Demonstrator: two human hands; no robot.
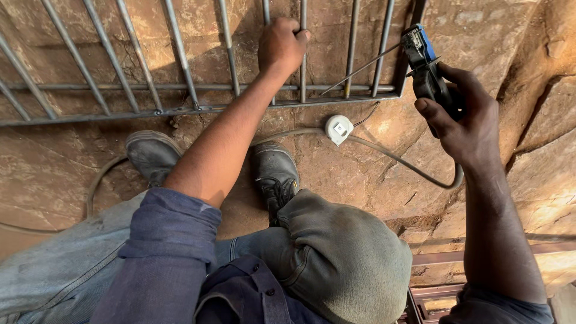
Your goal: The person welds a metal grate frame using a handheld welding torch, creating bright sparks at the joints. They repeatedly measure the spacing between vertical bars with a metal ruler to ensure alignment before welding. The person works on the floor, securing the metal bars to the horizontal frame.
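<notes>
Crouched over bare rock, a person steadies a grey metal grille of thin round bars (180,90) with the left hand (281,45), its fingers wrapped tight around one upright bar. Off to the side, the right hand (465,117) is closed on a black-and-blue welding electrode holder (423,60), whose single thin rod (360,69) slants toward the grille's lower rail, well apart from the left hand. One white round plug fitting (339,128) lies on a grey cable (396,157) between the hands. Two dusty dark work boots (275,174) stand on the reddish-brown rock floor (360,180).
</notes>
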